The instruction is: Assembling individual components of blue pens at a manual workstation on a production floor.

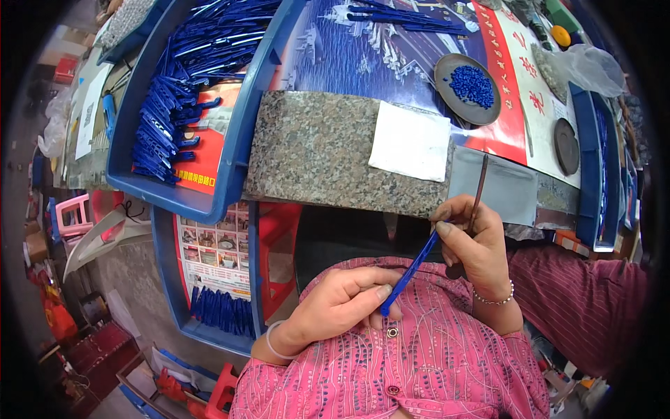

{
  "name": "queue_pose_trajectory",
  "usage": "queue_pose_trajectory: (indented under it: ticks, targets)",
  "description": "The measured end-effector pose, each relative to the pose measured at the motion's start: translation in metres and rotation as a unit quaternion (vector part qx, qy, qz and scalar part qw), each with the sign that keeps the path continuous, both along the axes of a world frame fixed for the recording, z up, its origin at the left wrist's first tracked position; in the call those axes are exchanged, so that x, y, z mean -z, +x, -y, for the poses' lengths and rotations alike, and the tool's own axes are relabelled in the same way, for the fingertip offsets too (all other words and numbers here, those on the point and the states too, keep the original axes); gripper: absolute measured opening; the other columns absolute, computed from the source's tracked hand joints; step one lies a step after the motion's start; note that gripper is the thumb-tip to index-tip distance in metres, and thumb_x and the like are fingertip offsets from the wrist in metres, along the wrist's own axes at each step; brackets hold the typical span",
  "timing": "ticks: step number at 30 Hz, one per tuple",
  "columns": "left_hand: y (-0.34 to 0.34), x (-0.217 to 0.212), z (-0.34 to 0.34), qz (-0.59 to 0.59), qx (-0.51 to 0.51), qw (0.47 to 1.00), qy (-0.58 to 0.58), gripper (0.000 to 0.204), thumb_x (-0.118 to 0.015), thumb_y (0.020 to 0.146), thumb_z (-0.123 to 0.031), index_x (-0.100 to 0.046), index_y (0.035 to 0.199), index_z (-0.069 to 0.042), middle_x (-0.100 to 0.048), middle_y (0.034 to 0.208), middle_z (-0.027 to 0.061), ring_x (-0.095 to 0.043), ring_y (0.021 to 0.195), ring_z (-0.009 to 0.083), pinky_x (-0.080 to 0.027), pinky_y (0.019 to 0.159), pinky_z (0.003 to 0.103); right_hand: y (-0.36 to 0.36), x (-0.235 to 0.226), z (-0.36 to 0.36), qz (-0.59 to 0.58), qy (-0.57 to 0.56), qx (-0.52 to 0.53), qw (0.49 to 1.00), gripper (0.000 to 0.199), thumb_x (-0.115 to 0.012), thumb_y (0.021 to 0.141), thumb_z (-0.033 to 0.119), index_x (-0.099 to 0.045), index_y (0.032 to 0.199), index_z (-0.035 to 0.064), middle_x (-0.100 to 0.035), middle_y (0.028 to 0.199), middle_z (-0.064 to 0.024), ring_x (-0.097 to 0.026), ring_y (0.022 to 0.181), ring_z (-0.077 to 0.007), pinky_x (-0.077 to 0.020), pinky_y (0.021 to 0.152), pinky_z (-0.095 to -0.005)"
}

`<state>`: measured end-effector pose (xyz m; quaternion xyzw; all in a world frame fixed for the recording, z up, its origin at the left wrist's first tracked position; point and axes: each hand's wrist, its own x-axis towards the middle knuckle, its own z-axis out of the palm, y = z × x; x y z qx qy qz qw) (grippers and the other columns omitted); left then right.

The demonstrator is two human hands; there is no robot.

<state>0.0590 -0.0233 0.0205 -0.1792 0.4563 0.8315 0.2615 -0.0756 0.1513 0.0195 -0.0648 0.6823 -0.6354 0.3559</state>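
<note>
I take the granite slab (pixel 317 150) as my landmark. Just below its lower right edge, I see my left hand (pixel 342 304) and right hand (pixel 474 244) sharing one blue plastic strip (pixel 412 269): the left fingers are pinched together on its lower end, the right thumb and forefinger are clamped on its upper end, and the right hand also grips one thin brown stick (pixel 479 188) that points up past the slab's corner. One white square sheet (pixel 410 142) lies on the slab's right part. Left of the slab, one blue tray (pixel 230 174) holds a dense heap of blue strips (pixel 178 105), too many for me to count. Below the slab's left end a second blue tray (pixel 164 272) holds a smaller bundle on a printed sheet of small pictures. Above and right of the slab I count two round dark dishes: one (pixel 466 89) filled with blue beads, one (pixel 566 146) bare. A red and white banner (pixel 520 84) runs diagonally there.
</note>
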Motion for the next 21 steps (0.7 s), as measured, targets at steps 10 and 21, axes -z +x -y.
queue_pose_trajectory:
  ticks: [10, 21]
  targets:
    - [-0.004, 0.000, -0.001, 0.002, -0.005, 0.998, 0.069, 0.032, -0.048, 0.090, -0.005, -0.050, 0.119, 0.008, -0.066, 0.086, 0.0169, -0.060, 0.065, 0.0102, -0.048, 0.059, 0.022, -0.009, -0.005, 0.004, -0.029, 0.010, -0.019, 0.999, 0.012, -0.058, 0.085, 0.005, -0.054, 0.095, -0.0023, -0.052, 0.068, -0.0002, -0.043, 0.046, -0.0025, -0.0331, 0.041, -0.0166]
    - [-0.005, 0.003, -0.006, -0.065, -0.016, 0.997, 0.023, 0.035, -0.047, 0.091, -0.005, -0.047, 0.124, 0.006, -0.066, 0.091, 0.0128, -0.060, 0.070, 0.0098, -0.049, 0.064, 0.021, -0.015, -0.009, 0.014, -0.042, -0.011, -0.016, 0.999, 0.014, -0.057, 0.086, 0.004, -0.054, 0.098, -0.0032, -0.052, 0.073, -0.0013, -0.042, 0.047, -0.0024, -0.0338, 0.040, -0.0166]
